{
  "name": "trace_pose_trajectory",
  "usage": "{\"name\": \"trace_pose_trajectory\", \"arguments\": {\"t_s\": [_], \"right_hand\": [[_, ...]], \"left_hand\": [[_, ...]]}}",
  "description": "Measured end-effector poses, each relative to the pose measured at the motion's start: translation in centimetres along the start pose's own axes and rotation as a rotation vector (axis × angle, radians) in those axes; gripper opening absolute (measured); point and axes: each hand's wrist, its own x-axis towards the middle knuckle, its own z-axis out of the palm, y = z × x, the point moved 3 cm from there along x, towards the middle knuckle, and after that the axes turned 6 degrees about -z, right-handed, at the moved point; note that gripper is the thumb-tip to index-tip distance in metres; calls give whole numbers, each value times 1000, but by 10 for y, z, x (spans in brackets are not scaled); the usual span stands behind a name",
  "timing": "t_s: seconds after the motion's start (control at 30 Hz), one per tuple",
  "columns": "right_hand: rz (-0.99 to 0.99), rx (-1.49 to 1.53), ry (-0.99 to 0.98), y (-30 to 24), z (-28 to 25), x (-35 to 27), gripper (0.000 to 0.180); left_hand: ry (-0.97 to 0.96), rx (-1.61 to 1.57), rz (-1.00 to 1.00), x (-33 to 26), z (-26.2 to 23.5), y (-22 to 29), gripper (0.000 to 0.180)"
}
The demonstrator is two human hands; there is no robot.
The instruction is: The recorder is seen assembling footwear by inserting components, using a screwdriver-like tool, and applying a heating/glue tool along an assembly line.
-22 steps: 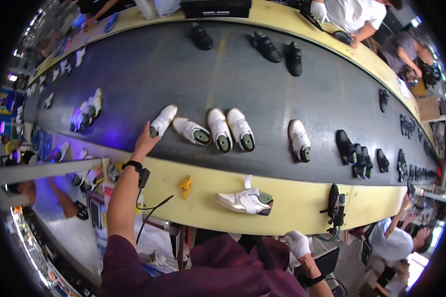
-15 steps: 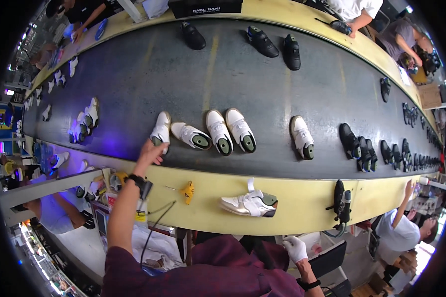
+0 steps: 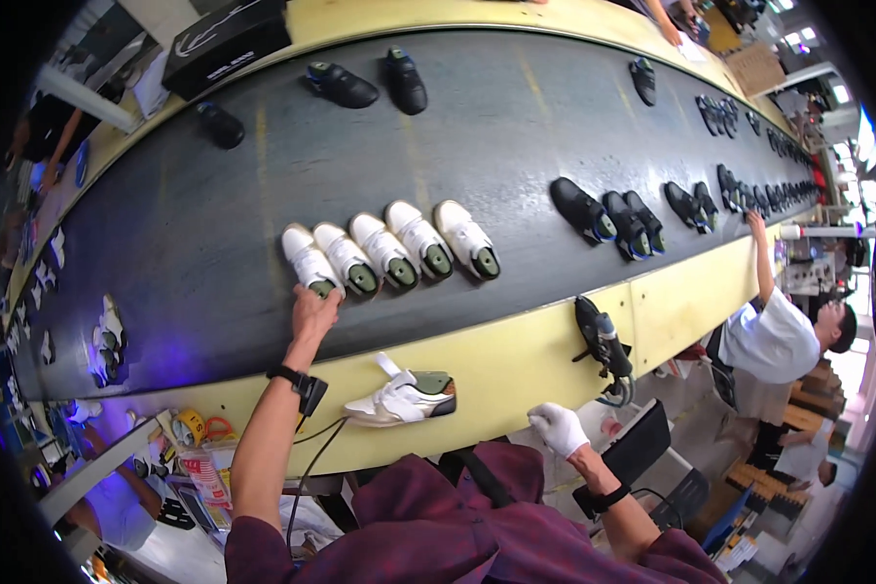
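The leftmost white shoe (image 3: 307, 251) lies on the dark belt (image 3: 516, 146), toe pointing away and heel toward the person. The left hand (image 3: 314, 317) is at that heel, its fingers (image 3: 330, 305) bent close around the back edge; most of the shoe extends beyond the fingertips. Four more white shoes (image 3: 383, 247) stand in a row to its right, the nearest just beside it. Nearer the person, a strapped white shoe (image 3: 399, 402) lies on its side on the yellow surface (image 3: 496, 375). The gloved right hand (image 3: 558, 429) is near the surface's edge, fingers curled inward; whether they hold anything I cannot tell. Black shoes (image 3: 580, 207) stand farther right on the belt.
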Motion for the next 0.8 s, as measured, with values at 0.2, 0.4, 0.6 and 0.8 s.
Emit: {"name": "trace_pose_trajectory", "arguments": {"t_s": [0.2,0.4,0.6,0.8], "right_hand": [[-195,-36,513,2,-101,-8,15],[-288,-466,735,21,-149,63,51],[-228,-170,508,56,-139,105,49],[-171,-247,273,34,-130,114,45]], "left_hand": [[-72,176,149,-6,126,113,80],[-468,189,454,-9,187,173,100],[-265,155,525,-104,50,115,69],[-180,474,428,-204,-51,-76,74]]}}
